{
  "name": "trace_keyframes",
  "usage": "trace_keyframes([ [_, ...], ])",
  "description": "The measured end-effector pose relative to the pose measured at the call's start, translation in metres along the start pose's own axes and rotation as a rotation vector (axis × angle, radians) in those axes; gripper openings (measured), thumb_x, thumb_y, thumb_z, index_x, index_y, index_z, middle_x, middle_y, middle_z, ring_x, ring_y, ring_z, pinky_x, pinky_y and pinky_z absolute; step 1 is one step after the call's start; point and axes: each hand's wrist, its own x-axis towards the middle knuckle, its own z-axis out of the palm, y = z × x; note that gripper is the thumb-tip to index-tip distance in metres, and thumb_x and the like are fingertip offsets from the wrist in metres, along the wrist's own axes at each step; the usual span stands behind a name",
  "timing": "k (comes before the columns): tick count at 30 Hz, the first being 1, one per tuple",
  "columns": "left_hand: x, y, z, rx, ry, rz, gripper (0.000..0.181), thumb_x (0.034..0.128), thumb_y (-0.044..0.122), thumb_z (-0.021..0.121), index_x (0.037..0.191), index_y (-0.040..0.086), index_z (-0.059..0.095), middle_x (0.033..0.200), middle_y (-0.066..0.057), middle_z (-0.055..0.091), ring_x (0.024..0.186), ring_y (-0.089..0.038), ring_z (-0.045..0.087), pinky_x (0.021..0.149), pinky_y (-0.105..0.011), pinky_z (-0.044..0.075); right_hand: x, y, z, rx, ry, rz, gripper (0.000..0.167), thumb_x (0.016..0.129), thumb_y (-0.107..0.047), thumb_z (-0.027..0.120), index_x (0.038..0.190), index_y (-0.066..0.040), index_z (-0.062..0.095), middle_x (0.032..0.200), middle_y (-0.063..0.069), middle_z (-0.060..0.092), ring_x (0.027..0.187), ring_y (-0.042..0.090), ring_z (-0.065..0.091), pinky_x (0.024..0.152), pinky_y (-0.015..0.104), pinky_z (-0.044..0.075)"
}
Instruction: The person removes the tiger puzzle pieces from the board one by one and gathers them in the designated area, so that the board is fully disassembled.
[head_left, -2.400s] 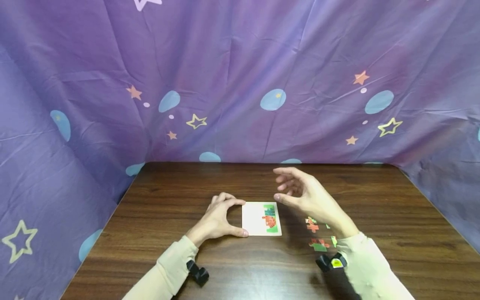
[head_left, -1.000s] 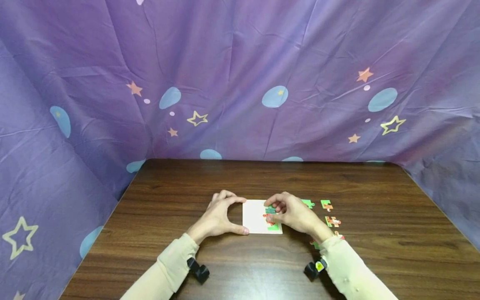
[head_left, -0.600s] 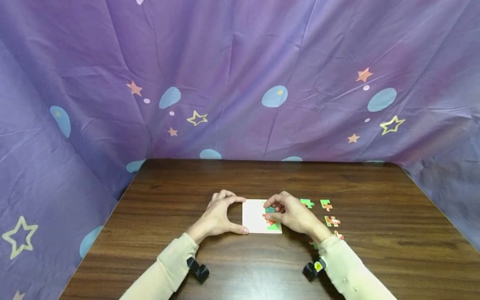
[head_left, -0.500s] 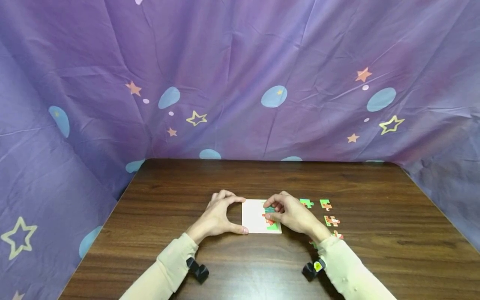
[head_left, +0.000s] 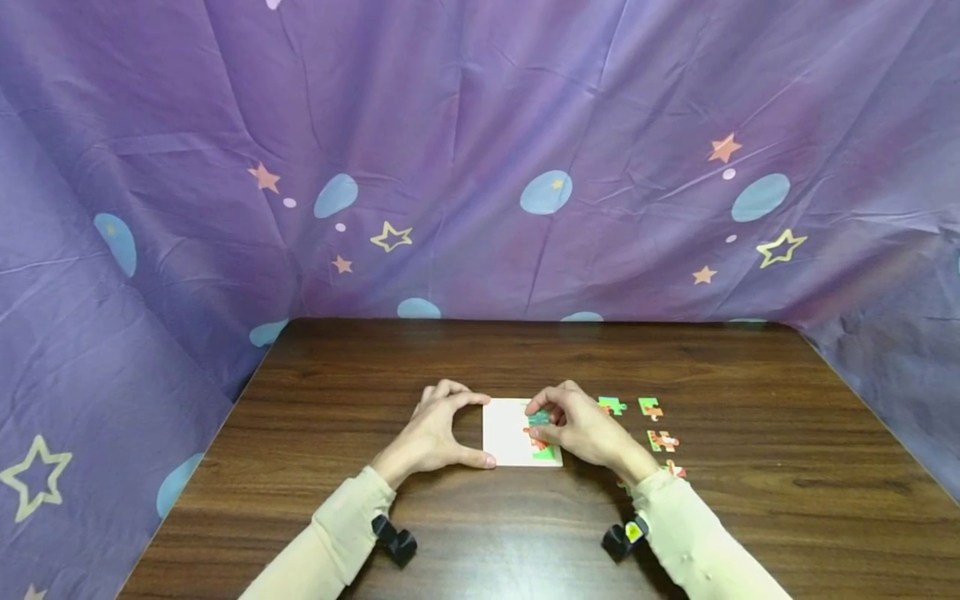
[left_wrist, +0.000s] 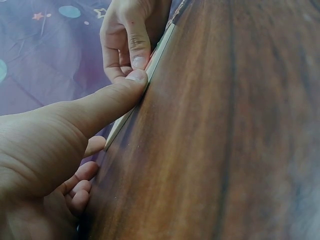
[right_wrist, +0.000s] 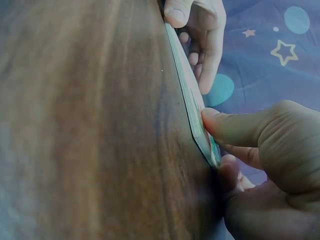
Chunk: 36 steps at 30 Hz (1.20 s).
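A square white puzzle board (head_left: pixel 504 433) lies flat on the table, with green, teal and orange jigsaw pieces (head_left: pixel 545 452) along its right side. My left hand (head_left: pixel 429 435) grips the board's left edge, its thumb at the near corner and its index finger at the far corner. Over the right side, my right hand (head_left: pixel 588 427) pinches a teal-and-green puzzle piece (head_left: pixel 538 418) lying on the board between thumb and index finger. Part of that piece is hidden by the fingers. The left wrist view shows the board's thin edge (left_wrist: pixel 157 56) beside both thumbs.
Several loose puzzle pieces (head_left: pixel 663 441) lie on the brown wooden table (head_left: pixel 360 358) right of the board, some partly covered by the right wrist. A patterned purple cloth (head_left: pixel 465 150) hangs behind and beside the table. Black straps with cameras (head_left: pixel 396 542) sit on both wrists.
From above the table right of the board, my right hand has come down and left onto the pieces on the board. It has barely moved over the last second. The left hand has stayed put.
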Motion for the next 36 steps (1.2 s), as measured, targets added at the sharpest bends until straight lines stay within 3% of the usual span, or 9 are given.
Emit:
trace_keyframes([
  [8, -0.0011, -0.0013, 0.0012, -0.002, 0.024, 0.032, 0.093, 0.067, 0.044, 0.108, 0.148, 0.02, 0.071, 0.146, -0.009, 0.056, 0.137, -0.034, 0.046, 0.116, -0.064, 0.044, -0.0009, 0.0003, 0.0014, 0.013, 0.016, 0.012, 0.023, 0.095, -0.01, 0.089, 0.114, -0.017, 0.076, 0.112, 0.01, 0.054, 0.095, 0.02, 0.054, 0.083, 0.03, 0.049],
  [13, -0.0008, -0.0008, 0.0, -0.004, 0.004, 0.018, 0.094, 0.0676, 0.046, 0.108, 0.15, 0.02, 0.07, 0.148, -0.01, 0.055, 0.139, -0.036, 0.045, 0.118, -0.063, 0.042, -0.0001, 0.0017, 0.0029, 0.008, 0.025, -0.001, 0.024, 0.095, -0.01, 0.089, 0.114, -0.016, 0.076, 0.112, 0.01, 0.055, 0.093, 0.019, 0.055, 0.08, 0.029, 0.049],
  [22, -0.0007, -0.0017, 0.0014, -0.003, 0.027, 0.037, 0.093, 0.0668, 0.043, 0.108, 0.148, 0.019, 0.071, 0.146, -0.01, 0.056, 0.136, -0.035, 0.046, 0.116, -0.063, 0.043, 0.0021, 0.001, 0.0031, -0.018, 0.051, 0.041, 0.049, 0.093, -0.013, 0.091, 0.137, -0.007, 0.068, 0.112, 0.011, 0.055, 0.091, 0.018, 0.056, 0.077, 0.029, 0.049],
  [29, 0.0009, 0.0007, -0.0004, -0.001, 0.006, 0.003, 0.096, 0.0665, 0.045, 0.109, 0.15, 0.02, 0.07, 0.149, -0.01, 0.055, 0.14, -0.035, 0.045, 0.119, -0.062, 0.041, 0.0033, 0.0038, 0.0015, 0.013, 0.053, 0.027, 0.045, 0.092, -0.013, 0.092, 0.131, -0.012, 0.071, 0.105, 0.008, 0.056, 0.09, 0.018, 0.057, 0.077, 0.03, 0.048],
  [36, 0.0016, 0.0004, 0.0001, -0.002, 0.0, 0.005, 0.096, 0.0673, 0.045, 0.109, 0.151, 0.019, 0.069, 0.149, -0.01, 0.054, 0.14, -0.036, 0.045, 0.119, -0.061, 0.042, 0.0031, 0.0031, 0.0, 0.042, 0.06, 0.028, 0.044, 0.091, -0.009, 0.092, 0.131, -0.007, 0.075, 0.101, 0.006, 0.065, 0.088, 0.017, 0.061, 0.075, 0.027, 0.052],
])
